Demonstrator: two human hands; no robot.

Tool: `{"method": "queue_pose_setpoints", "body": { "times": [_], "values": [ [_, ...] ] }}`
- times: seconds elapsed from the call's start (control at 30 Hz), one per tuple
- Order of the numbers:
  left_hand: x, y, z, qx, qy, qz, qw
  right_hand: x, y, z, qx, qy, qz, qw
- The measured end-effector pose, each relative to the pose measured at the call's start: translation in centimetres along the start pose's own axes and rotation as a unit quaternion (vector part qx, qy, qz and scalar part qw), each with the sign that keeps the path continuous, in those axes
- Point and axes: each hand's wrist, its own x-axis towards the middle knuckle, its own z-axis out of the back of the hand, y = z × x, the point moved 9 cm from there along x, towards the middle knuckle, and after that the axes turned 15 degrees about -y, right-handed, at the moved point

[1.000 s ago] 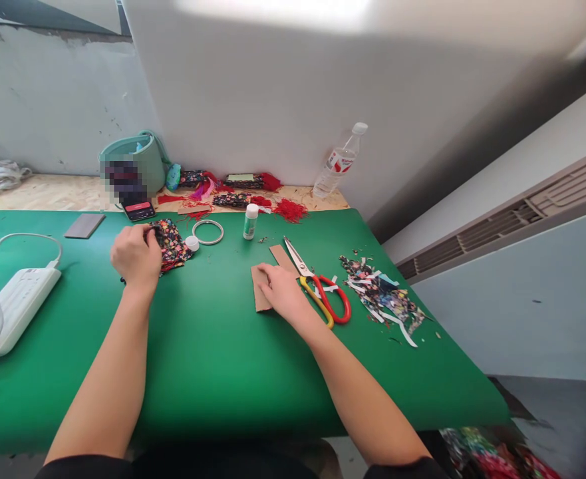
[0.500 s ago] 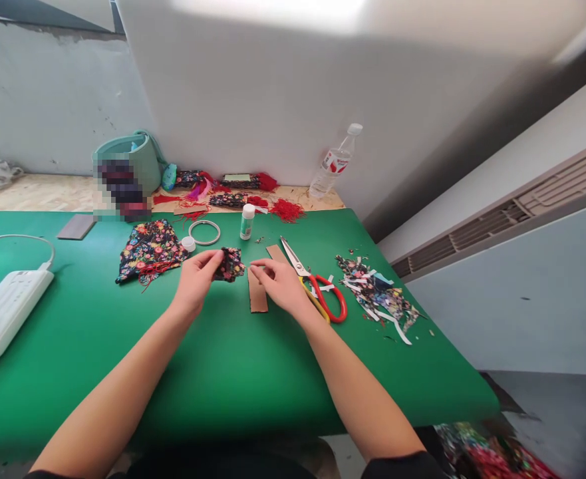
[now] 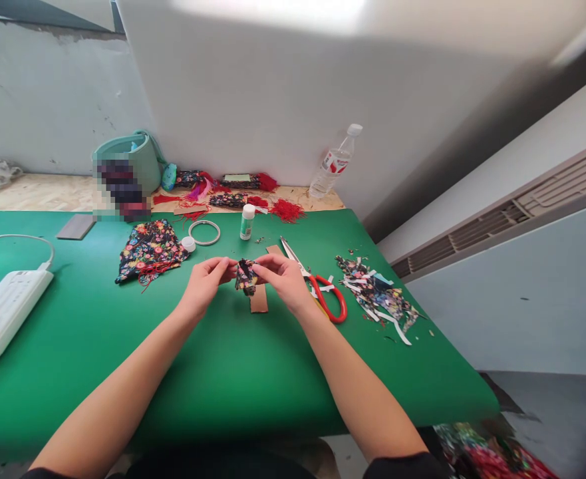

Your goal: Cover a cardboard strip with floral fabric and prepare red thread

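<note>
A small piece of dark floral fabric (image 3: 245, 276) is held up between my two hands above the green table. My left hand (image 3: 205, 283) pinches its left edge, and my right hand (image 3: 283, 279) grips its upper right side. Just below lies a brown cardboard strip (image 3: 259, 301), partly hidden by the fabric and my right fingers. A second cardboard strip (image 3: 274, 250) shows behind my right hand. Scissors with red and yellow handles (image 3: 330, 299) lie open-bladed to the right of that hand. A glue stick (image 3: 247, 223) stands upright beyond the hands.
Left are a larger floral cloth (image 3: 153, 253), a white cap (image 3: 188, 244), a metal ring (image 3: 204, 233) and a power strip (image 3: 16, 309). Fabric scraps (image 3: 380, 293) lie right. Behind are red tassels (image 3: 287, 211), a plastic bottle (image 3: 335, 163) and a green bag (image 3: 147, 163).
My right hand has closed on the fabric, which only my left hand held before. The fabric has shifted right and slightly down, and it is now turned and folded differently.
</note>
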Motion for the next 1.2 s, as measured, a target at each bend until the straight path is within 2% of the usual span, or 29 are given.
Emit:
{"method": "queue_pose_setpoints", "body": {
  "times": [0.17,0.23,0.37,0.47,0.63,0.77,0.93,1.07,1.2],
  "values": [
    [-0.8,-0.4,-1.3,0.003,0.068,-0.002,0.998,-0.3,0.6,-0.2,0.006,0.007,0.006,1.0],
    [-1.1,-0.4,-1.5,0.003,0.077,0.002,0.997,-0.3,0.7,-0.2,-0.002,0.006,0.013,1.0],
    [-1.0,-0.3,-0.9,-0.006,0.055,0.019,0.998,0.3,0.5,0.7,-0.014,-0.022,0.028,0.999],
    [-1.0,-0.2,-0.9,-0.019,0.061,0.027,0.998,0.5,0.1,0.8,-0.024,-0.024,0.01,0.999],
    [-0.9,-0.4,-0.8,-0.032,0.047,0.017,0.998,-0.2,-1.3,0.0,-0.048,0.017,-0.071,0.996],
    [-0.7,-1.1,-0.4,-0.068,0.018,0.018,0.997,-0.5,-1.8,-0.6,-0.057,0.057,-0.073,0.994],
    [0.0,-1.4,0.9,-0.083,-0.036,0.01,0.996,-0.2,-1.4,-0.4,-0.049,0.057,-0.053,0.996],
    [0.8,-1.7,1.8,-0.009,-0.068,-0.045,0.997,-0.3,-0.6,-0.3,-0.012,0.048,-0.062,0.997],
    [0.4,-3.2,1.6,0.158,-0.075,-0.184,0.967,-0.5,-0.7,-0.2,0.024,0.023,-0.095,0.995]
  ]
}}
